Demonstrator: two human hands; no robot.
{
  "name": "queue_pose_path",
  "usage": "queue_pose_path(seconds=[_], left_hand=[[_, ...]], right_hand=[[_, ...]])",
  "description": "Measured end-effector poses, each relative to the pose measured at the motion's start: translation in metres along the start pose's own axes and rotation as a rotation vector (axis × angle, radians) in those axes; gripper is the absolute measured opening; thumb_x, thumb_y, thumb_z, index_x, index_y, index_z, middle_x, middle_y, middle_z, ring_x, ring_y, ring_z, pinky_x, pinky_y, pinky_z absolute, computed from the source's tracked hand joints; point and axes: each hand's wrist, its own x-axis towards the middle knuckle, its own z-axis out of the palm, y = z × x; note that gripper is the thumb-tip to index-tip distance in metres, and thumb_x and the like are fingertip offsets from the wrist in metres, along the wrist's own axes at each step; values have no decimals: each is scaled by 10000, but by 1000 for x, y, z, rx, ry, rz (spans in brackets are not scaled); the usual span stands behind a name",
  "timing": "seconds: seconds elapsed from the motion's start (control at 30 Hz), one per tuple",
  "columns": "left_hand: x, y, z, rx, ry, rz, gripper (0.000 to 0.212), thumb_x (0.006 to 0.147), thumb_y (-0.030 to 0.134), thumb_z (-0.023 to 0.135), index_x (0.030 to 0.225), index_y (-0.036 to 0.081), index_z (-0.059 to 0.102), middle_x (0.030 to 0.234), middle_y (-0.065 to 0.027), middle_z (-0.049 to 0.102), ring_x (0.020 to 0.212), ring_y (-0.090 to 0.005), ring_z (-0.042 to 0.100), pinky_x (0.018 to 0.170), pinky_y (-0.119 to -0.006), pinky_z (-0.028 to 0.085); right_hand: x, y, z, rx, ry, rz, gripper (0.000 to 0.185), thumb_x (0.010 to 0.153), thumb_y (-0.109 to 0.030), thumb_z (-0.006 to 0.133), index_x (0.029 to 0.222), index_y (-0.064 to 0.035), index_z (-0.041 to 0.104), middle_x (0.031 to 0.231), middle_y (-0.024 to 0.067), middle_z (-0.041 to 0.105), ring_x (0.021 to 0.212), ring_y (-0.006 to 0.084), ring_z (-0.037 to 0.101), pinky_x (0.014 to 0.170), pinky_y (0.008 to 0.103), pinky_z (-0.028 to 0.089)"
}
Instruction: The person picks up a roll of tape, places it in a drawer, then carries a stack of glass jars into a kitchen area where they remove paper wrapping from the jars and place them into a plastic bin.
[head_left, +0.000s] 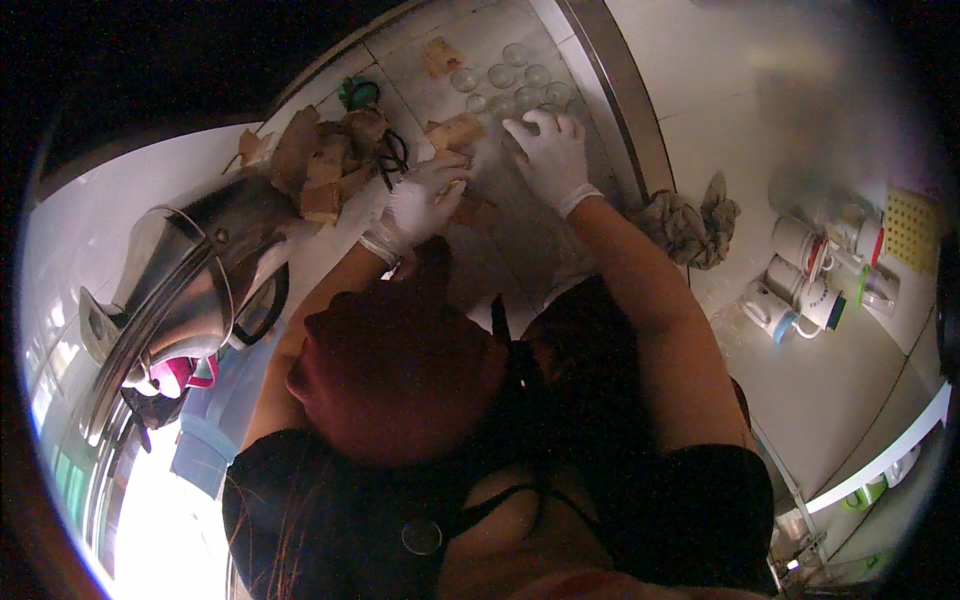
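Observation:
My right hand (553, 157), in a white glove, reaches to the near edge of a group of small round clear glass pieces (527, 97) on the tiled surface (405, 64). Its thumb and forefinger stand apart, and nothing shows between them. My left hand (424, 202), gloved the same way, is bent beside a brown cardboard piece (456, 132). Something brown shows at its fingertips, but whether it is gripped is unclear. Left of that hand lie a heap of torn brown cardboard (322, 161) and a looped black cord (394, 154).
A shiny metal vessel (195, 277) stands at left, with a pink mug (176, 375) and a blue plastic tub (202, 450) below. A green object (358, 94) lies beyond the cardboard. At right are a crumpled cloth (697, 229), a raised metal-coloured edge (619, 82) and several mugs (787, 281).

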Motion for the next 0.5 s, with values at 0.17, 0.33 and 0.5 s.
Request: queue_pose_path(seconds=[0.17,0.33,0.5], left_hand=[[3,9,-3,106,-31,-27,156,820,95,615,964,40,639,1039,-140,623,957,-312,596,823,-368,485],[-1,4,0,60,-18,-91,159,826,113,607,966,45,643,1037,-132,626,956,-308,597,825,-362,486],[5,12,-3,124,-55,-92,148,828,120,603,948,46,647,1031,-127,629,950,-302,600,821,-353,490]], right_hand=[[-2,1,-9,38,-11,76,468,744,-240,682,1196,-214,562,1145,53,508,1037,289,444,910,447,353],[-7,33,-24,284,126,198,355,773,-168,678,1112,-127,579,1173,168,513,1090,326,493,924,414,391],[-25,47,-26,343,70,337,340,779,-135,668,1106,-115,579,1201,171,509,1127,340,480,946,415,399]])
